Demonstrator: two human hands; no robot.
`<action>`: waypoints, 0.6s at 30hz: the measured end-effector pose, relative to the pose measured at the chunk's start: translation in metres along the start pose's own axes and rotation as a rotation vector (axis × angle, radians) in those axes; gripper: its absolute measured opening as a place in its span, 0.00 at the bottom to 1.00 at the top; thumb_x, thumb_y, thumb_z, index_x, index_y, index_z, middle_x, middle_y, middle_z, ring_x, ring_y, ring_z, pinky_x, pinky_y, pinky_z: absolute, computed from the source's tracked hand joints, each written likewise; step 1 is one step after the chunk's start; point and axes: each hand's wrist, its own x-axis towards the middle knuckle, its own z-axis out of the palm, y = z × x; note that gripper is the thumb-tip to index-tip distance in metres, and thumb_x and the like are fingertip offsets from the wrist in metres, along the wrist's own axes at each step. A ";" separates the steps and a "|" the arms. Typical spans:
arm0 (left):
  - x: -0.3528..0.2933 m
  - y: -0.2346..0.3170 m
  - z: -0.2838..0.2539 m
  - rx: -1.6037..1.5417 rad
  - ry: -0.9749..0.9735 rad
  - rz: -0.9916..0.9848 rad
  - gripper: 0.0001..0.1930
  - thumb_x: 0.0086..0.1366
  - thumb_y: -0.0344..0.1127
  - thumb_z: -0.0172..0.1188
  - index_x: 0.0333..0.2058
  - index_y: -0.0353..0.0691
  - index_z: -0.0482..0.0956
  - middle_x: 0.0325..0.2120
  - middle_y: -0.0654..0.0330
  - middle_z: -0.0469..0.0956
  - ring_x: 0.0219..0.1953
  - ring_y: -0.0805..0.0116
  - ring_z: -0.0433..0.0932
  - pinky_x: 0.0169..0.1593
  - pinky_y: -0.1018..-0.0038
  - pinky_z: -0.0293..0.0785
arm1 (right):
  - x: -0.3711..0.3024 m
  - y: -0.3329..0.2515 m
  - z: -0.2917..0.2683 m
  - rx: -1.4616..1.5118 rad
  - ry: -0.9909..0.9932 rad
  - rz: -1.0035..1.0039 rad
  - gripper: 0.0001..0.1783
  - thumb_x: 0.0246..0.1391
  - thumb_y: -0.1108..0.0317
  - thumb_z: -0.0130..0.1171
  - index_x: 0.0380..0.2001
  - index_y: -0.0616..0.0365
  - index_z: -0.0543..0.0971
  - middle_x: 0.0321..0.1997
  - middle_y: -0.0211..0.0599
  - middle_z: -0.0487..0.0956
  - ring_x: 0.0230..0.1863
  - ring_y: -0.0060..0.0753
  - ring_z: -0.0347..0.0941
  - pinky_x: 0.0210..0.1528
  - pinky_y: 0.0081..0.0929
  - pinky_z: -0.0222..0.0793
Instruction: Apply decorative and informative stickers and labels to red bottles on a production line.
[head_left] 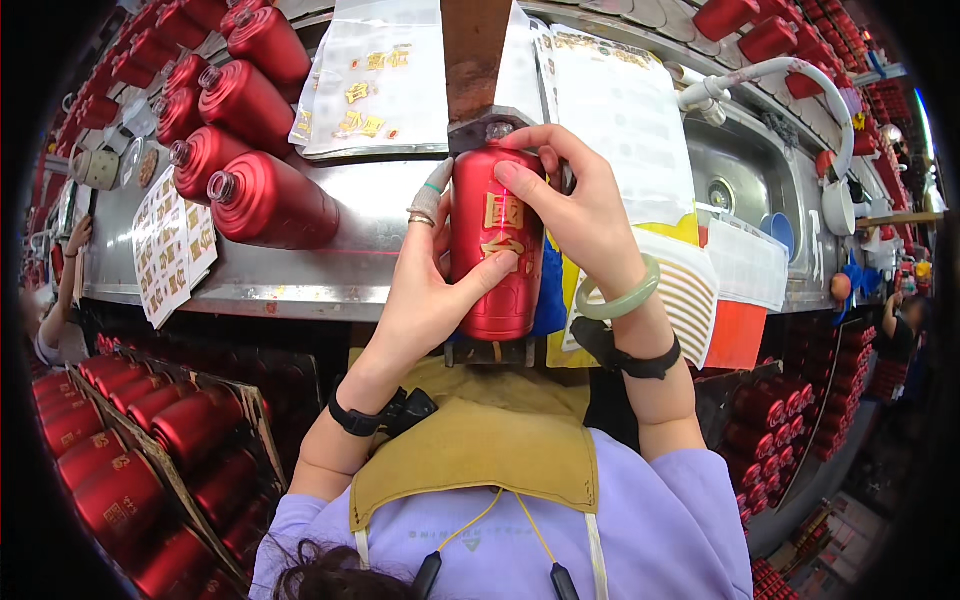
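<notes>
Head view: my left hand point(425, 300) and right hand point(575, 205) both have their grip clamped on a red bottle point(495, 255), held upright over the steel bench point(340, 270), near more red bottles point(250, 160).

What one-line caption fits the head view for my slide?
Both hands, left hand and right hand, press a gold label onto a red bottle lying on a steel bench.

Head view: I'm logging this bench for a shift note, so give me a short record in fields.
held item: matte red metal bottle with gold label, lying on the steel bench
left hand: cups bottle's left side, thumb on label
right hand: fingers at bottle's neck
nearby: row of red bottles at left; sheets of gold stickers; steel sink
</notes>
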 end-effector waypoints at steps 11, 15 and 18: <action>0.000 -0.002 -0.001 0.019 0.004 0.005 0.49 0.65 0.32 0.72 0.74 0.33 0.46 0.67 0.46 0.62 0.68 0.58 0.68 0.69 0.61 0.69 | 0.004 0.002 0.002 0.033 0.004 0.023 0.14 0.56 0.65 0.70 0.41 0.63 0.84 0.26 0.24 0.68 0.30 0.19 0.62 0.34 0.22 0.66; 0.000 -0.002 0.000 0.014 0.013 0.009 0.48 0.65 0.33 0.71 0.74 0.32 0.47 0.67 0.46 0.63 0.68 0.58 0.68 0.69 0.61 0.69 | 0.005 -0.002 0.004 0.044 0.015 0.051 0.14 0.55 0.65 0.70 0.40 0.63 0.84 0.26 0.25 0.70 0.30 0.19 0.63 0.34 0.23 0.67; 0.000 -0.002 0.002 -0.001 0.017 0.019 0.48 0.65 0.33 0.72 0.74 0.32 0.47 0.67 0.45 0.63 0.68 0.58 0.68 0.69 0.61 0.69 | 0.005 -0.001 0.004 0.054 0.021 0.056 0.14 0.55 0.65 0.71 0.39 0.64 0.84 0.26 0.25 0.70 0.30 0.19 0.63 0.34 0.23 0.66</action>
